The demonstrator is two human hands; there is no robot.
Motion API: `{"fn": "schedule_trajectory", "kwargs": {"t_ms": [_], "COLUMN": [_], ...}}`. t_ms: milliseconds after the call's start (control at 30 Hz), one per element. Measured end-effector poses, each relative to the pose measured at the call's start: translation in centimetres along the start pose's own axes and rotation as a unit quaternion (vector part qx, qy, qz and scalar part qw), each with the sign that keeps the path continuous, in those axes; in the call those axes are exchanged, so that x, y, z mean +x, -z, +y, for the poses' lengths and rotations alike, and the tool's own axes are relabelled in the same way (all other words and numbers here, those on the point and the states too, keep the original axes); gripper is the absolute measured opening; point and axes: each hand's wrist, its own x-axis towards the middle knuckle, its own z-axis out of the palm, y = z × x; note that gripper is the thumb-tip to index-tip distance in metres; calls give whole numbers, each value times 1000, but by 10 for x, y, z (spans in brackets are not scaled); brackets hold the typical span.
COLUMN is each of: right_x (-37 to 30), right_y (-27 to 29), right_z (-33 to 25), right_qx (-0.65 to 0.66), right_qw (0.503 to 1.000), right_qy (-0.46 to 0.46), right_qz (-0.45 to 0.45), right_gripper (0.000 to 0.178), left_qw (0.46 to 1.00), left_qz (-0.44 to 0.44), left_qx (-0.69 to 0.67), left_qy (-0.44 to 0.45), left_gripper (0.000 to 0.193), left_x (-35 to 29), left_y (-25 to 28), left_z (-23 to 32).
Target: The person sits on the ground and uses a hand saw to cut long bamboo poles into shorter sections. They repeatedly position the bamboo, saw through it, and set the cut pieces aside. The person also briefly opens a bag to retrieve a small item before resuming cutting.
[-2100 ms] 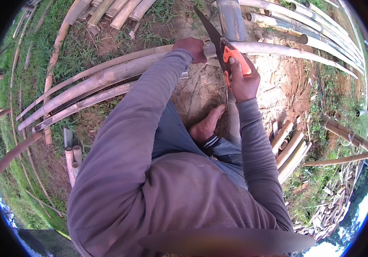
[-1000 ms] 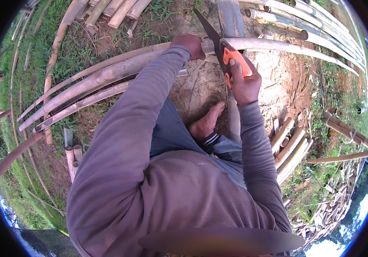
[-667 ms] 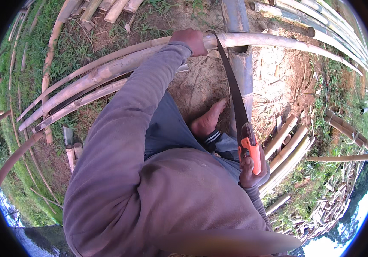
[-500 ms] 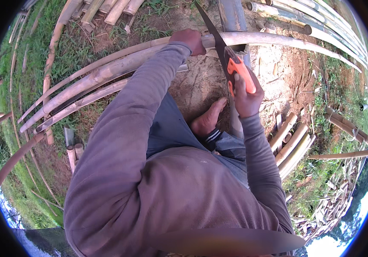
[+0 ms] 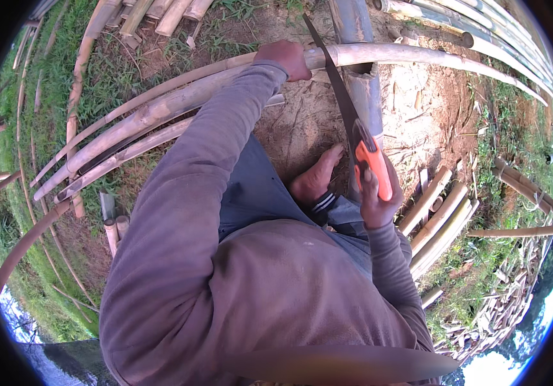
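Head: right grip (image 5: pixel 377 207) holds one saw (image 5: pixel 344 100), left grip (image 5: pixel 287 59) one pole (image 5: pixel 411 53).

The ground (image 5: pixel 295 122) is brown dirt in the middle, with green grass (image 5: pixel 106 83) growing at the sides. A fat grey bamboo log (image 5: pixel 365 106) lies on the dirt, and a long bamboo pole (image 5: pixel 411 55) goes across the top of it. A bare foot (image 5: pixel 315 180) is on the dirt, just beside the log. Short bamboo pieces (image 5: pixel 432 199) lie side by side on the right. Pale poles (image 5: pixel 501 53) lie in rows at the top right. A messy pile of scraps (image 5: pixel 498 312) covers the ground at the lower right.
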Motion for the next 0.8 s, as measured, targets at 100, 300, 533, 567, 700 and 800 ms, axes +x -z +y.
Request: {"fn": "schedule_trajectory", "kwargs": {"t_ms": [100,300,533,567,700,800], "right_x": [109,-5,-13,15,76,67], "right_y": [-57,1,2,-11,-45,-39], "right_z": [7,-8,5,16,-7,-17], "right_qx": [38,24,-14,-34,38,50], "right_qw": [998,999,1000,999,999,998], "right_qy": [-45,-28,2,-10,-7,-25], "right_qz": [9,1,5,2,2,-13], "right_gripper": [40,46,48,47,45,46], "left_qw": [999,1000,1000,1000,998,983], "left_qz": [37,5,8,-2,68,175], "left_qx": [7,6,3,-5,-8,44], "left_qy": [-23,4,-5,-12,-12,-24], "left_gripper": [52,57,57,56,51,47], "left_x": [-10,-2,-7,-8,-14,-26], "left_y": [8,9,9,3,-2,-33], "left_z": [7,-3,3,4,4,5]}}
